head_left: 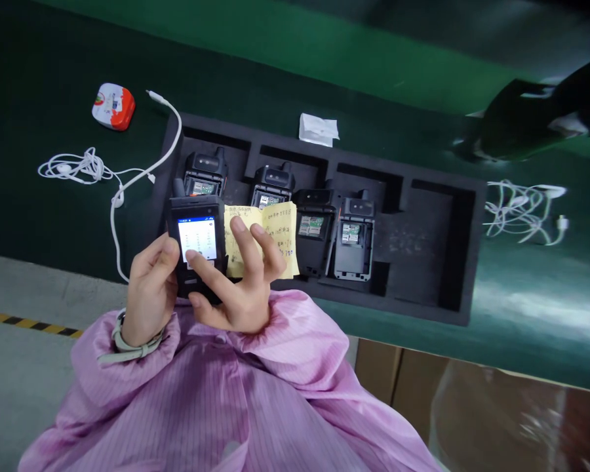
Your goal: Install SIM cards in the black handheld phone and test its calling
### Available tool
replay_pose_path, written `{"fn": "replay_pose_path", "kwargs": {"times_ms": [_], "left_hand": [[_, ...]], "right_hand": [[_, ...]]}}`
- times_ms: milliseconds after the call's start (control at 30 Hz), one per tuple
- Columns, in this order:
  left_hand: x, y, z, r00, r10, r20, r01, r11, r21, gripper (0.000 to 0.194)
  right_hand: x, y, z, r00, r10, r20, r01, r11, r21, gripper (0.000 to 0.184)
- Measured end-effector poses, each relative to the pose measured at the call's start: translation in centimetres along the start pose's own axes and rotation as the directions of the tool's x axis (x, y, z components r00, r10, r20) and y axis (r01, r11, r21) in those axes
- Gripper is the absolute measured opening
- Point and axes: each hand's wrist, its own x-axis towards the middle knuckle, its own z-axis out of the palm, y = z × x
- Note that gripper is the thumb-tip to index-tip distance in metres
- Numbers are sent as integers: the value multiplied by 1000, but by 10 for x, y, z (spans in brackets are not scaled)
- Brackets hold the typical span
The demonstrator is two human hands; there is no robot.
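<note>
My left hand (pixel 150 288) is wrapped round a black handheld device (pixel 196 244) with a lit screen, held upright in front of me. My right hand (pixel 238 275) touches the screen with its index fingertip while its other fingers hold a yellow handwritten note (pixel 275 233) beside the device. Behind them lies a black foam tray (pixel 423 229) with several black devices (pixel 353 239) standing in its slots, their backs open.
A white cable (pixel 128 174) and earphone lie left of the tray, near a red and white tin (pixel 113 106). A white packet (pixel 318 128) sits at the tray's far edge. Tangled white cables (pixel 521 208) lie at right. Another person's dark sleeve (pixel 535 111) reaches in top right.
</note>
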Motion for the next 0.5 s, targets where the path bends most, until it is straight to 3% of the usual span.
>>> {"fn": "replay_pose_path", "kwargs": {"times_ms": [100, 167, 233, 300, 367, 500], "left_hand": [[0, -1, -1, 1000, 5, -5, -5, 1000, -8, 39], [-1, -1, -4, 1000, -3, -15, 3, 1000, -7, 34], [-1, -2, -7, 999, -35, -28, 35, 999, -6, 30], [-1, -2, -10, 997, -68, -38, 68, 998, -9, 30], [0, -1, -12, 996, -78, -49, 78, 997, 1, 32], [0, 1, -11, 992, -77, -96, 82, 995, 50, 36]], "right_hand": [[2, -2, 2, 998, 10, -62, -10, 1000, 15, 35], [3, -1, 4, 979, 53, -198, -43, 998, 54, 33], [3, 1, 8, 930, 139, -341, -94, 985, 145, 25], [2, 6, 10, 876, 260, -406, -162, 952, 258, 26], [0, 10, 9, 848, 364, -385, -245, 913, 325, 34], [-2, 16, 2, 838, 474, -269, -376, 860, 345, 42]]}}
